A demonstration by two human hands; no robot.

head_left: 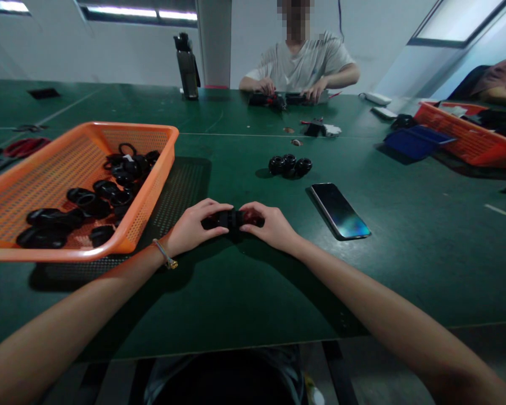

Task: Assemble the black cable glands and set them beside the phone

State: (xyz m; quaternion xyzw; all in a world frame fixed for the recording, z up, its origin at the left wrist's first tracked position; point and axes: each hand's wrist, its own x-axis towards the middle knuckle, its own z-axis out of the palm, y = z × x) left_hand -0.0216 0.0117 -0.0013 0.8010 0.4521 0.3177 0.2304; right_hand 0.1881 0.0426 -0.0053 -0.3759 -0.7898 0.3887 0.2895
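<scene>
Black part point(231, 219) lies low over the green table point(236, 304), in front of the person and between the two hands; whether it is one piece or two pressed together, I cannot tell. The left hand point(194, 228), with a bracelet point(168, 259) at its wrist, has thumb and fingers pinched on the left end; the right hand point(274, 225) pinches the right end the same way. Only fingertips seem to bear on it, so a smooth surface or an uneven push could make it twist, slip out and roll. If it is two pieces, pushing them together crooked could make them bind. An orange basket point(154, 194) of loose black pieces stands left of the left hand, and a sideways sweep might bump its wall. The phone point(339, 211) lies flat to the right, where a swinging forearm could knock it. Beyond the hands sits a small cluster of round black pieces point(289, 165); a dropped part rolling there could scatter them. Across the table a co-worker point(295, 64) handles dark items, and a bottle point(188, 70) stands upright.
</scene>
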